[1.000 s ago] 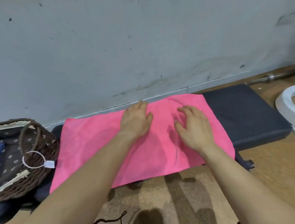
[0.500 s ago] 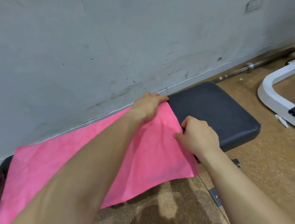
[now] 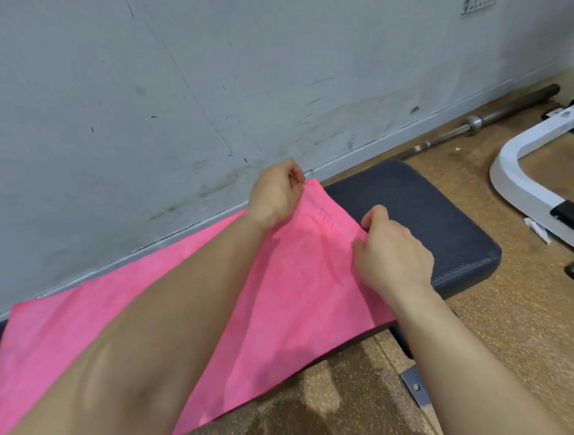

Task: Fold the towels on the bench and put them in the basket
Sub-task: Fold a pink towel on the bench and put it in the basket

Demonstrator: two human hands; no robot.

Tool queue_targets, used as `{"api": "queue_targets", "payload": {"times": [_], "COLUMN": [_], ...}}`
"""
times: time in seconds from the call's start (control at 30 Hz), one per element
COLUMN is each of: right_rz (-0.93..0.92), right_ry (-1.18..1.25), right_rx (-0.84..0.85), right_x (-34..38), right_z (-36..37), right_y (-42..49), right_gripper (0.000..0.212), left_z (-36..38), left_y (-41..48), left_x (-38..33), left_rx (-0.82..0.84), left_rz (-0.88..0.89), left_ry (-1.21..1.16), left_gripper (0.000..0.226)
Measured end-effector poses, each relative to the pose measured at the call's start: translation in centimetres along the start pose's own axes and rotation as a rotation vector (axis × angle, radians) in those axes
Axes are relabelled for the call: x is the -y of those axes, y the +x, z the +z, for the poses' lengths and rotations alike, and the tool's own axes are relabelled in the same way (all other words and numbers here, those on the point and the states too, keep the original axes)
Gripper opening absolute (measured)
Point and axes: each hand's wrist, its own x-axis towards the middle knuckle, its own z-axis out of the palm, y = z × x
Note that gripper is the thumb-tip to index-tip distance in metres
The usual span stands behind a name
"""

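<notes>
1 pink towel (image 3: pixel 295 302) is seen spread flat along the surface (image 3: pixel 415 207), with its right edge ending partway across the dark pad and its near edge hanging over the front toward the floor. Its far right corner is pinched by the left hand (image 3: pixel 275 197), the grip clamped on the cloth between thumb and fingertips. The right edge, a little nearer, is held by the right hand (image 3: pixel 393 257), whose grip is likewise closed on the fabric, and the cloth is slightly raised there. No fold can be made out in the towel, so the task is judged to be at an early stage, with the 1st fold only being set up by this 2-handed hold on the right end. The folding itself is left to be done, followed by the transfer. The basket is not in view, so what it already holds cannot be told. No other towel is seen on the surface. A barbell (image 3: pixel 484 119) and a white frame (image 3: pixel 524 195) lie on the floor at the right.
</notes>
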Motion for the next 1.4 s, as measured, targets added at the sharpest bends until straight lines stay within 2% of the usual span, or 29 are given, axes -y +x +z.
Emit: {"api": "queue_targets", "payload": {"times": [0.13,0.23,0.3,0.4,0.77,0.93,1.03,1.1,1.17,1.3,1.4], "right_rz": [0.036,-0.040,-0.120,-0.210,-0.671,-0.911,-0.995,-1.048,-1.074,-1.095,-1.088], "right_ry": [-0.147,-0.223,-0.232,-0.216,-0.153,-0.196,-0.149,-0.162,-0.188,-0.238,-0.212], "right_rx": [-0.086,-0.203,-0.223,-0.128,0.242,0.356,0.464,0.518,0.566,0.562,0.513], "right_x": [-0.3,1.3,3.0,6.3,20.0,24.2,25.4,25.8,25.8,25.6,25.7], "right_z": [0.1,1.2,2.2,3.2,8.7,11.2,12.2,12.8,13.5,14.5,14.7], "right_y": [0.0,-0.4,-1.0,-2.5,-14.4,-20.6,-23.1,-24.4,-25.5,-26.6,-26.8], "right_gripper": [0.024,0.030,0.031,0.038,0.036,0.037,0.044,0.046,0.046,0.041,0.044], "left_z": [1.2,0.7,-0.5,-3.3,-16.8,-19.8,-20.7,-21.0,-21.1,-21.2,-21.5], "left_y": [-0.6,-2.7,-5.2,-10.7,-32.9,-39.7,-42.2,-43.4,-44.1,-44.4,-43.9], "left_x": [-0.4,0.1,1.3,4.5,15.5,17.4,18.2,18.6,18.8,18.9,18.6], "left_rx": [0.040,0.032,0.010,-0.044,-0.195,-0.289,-0.238,-0.167,-0.147,-0.175,-0.247], "left_rz": [0.038,0.093,0.118,0.092,-0.285,-0.518,-0.716,-0.818,-0.812,-0.649,-0.664], "left_ry": [-0.039,-0.028,-0.006,-0.026,0.245,0.178,0.264,0.287,0.269,0.199,0.067], "left_gripper": [0.036,0.039,0.040,0.036,0.029,0.031,0.023,0.035,0.039,0.014,0.013]}}
